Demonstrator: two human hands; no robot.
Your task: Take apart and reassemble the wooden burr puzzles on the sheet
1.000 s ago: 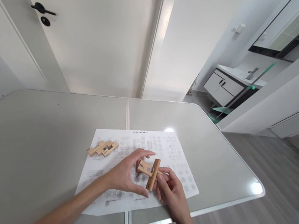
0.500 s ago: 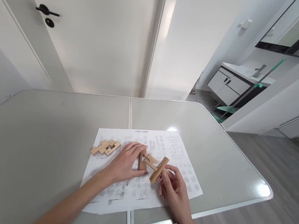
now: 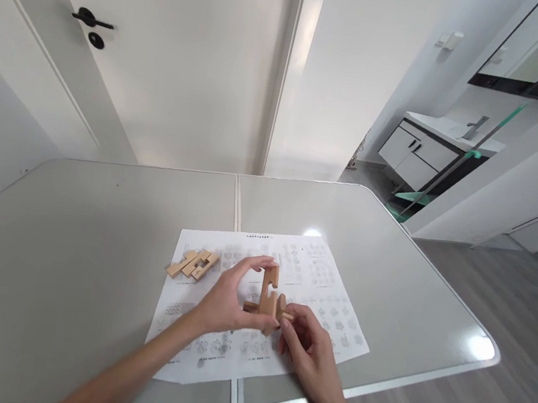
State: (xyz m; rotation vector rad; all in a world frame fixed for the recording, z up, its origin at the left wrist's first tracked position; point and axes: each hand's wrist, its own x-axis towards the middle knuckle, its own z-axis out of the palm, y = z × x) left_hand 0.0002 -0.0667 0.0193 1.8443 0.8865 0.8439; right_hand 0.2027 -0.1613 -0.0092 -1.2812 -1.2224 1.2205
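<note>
My left hand (image 3: 229, 296) grips a notched wooden puzzle piece (image 3: 268, 296) upright by its two ends, thumb below and fingers on top. My right hand (image 3: 311, 346) pinches the end of some joined wooden pieces (image 3: 282, 304) close against it. Part of the joined pieces sticks out to the left behind the notched piece; whether they interlock with it I cannot tell. Both hands are above a printed sheet (image 3: 334, 305) with rows of small drawings. On its upper left lie several more notched wooden pieces (image 3: 193, 264), side by side.
The sheet rests on a grey folding table (image 3: 92, 236) with a seam across its middle and a pale metal edge. Behind stands a white door (image 3: 192, 69) with a black handle (image 3: 91, 19). A washbasin cabinet (image 3: 415, 152) and a green-handled broom (image 3: 473, 153) are at the far right.
My left hand has raised the notched piece and turned it upright. My right hand has brought the joined pieces leftward, behind and against it, and turned them.
</note>
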